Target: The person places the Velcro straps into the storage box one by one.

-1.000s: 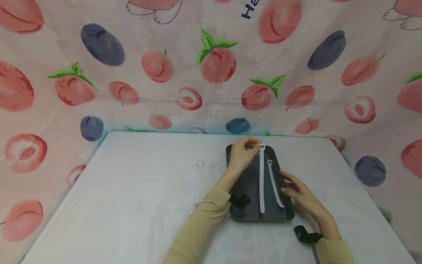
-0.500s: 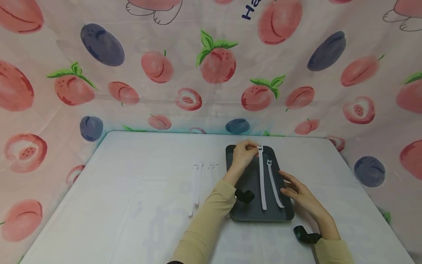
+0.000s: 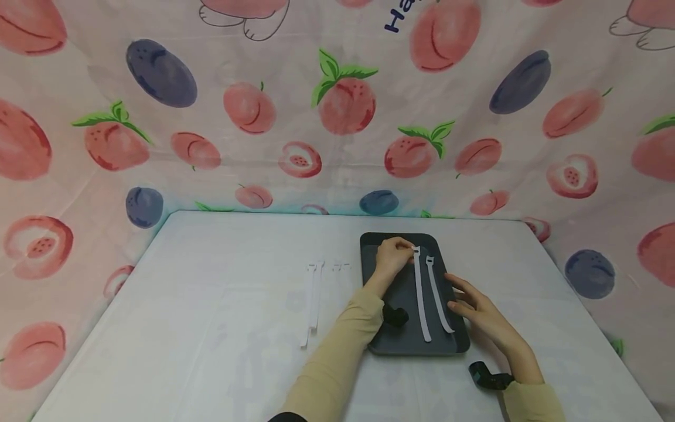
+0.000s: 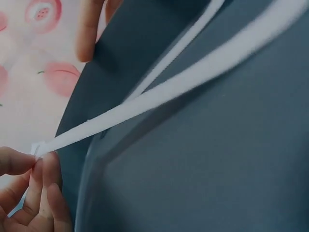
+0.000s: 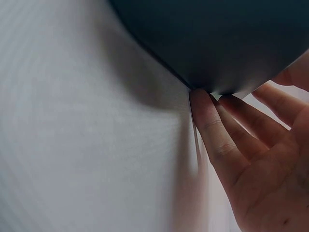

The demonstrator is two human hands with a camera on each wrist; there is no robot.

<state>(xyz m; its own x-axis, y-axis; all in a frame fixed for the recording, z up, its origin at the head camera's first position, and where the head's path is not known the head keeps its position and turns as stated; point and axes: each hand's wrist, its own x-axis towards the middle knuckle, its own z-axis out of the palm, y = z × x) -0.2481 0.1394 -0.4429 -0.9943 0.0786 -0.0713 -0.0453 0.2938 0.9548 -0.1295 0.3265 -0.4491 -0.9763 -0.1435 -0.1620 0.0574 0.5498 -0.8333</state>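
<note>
In the head view, my left hand [image 3: 392, 258] pinches the slotted head of a white hook-and-loop cable tie [image 3: 421, 293] over the dark grey tray [image 3: 443, 346]. Its tail slants toward the tray's near end. The left wrist view shows thumb and fingertips closed on the end of this cable tie [image 4: 159, 94], which casts a shadow on the tray. A second white cable tie [image 3: 437, 296] lies to its right inside the tray. My right hand [image 3: 477, 308] is at the tray's right edge; in the right wrist view its extended fingers [image 5: 215, 135] touch the tray's side.
More white cable ties [image 3: 314, 299] lie on the white tabletop [image 3: 211, 328] left of the tray, some partly behind the left forearm and faint against the surface. A fruit-print cloth [image 3: 327, 176] rises behind the table's far edge.
My left hand has moved toward me and slightly right, bringing the pinched cable tie's head down beside the second one, its tail now slanting more. My right hand has stayed at the tray's edge.
</note>
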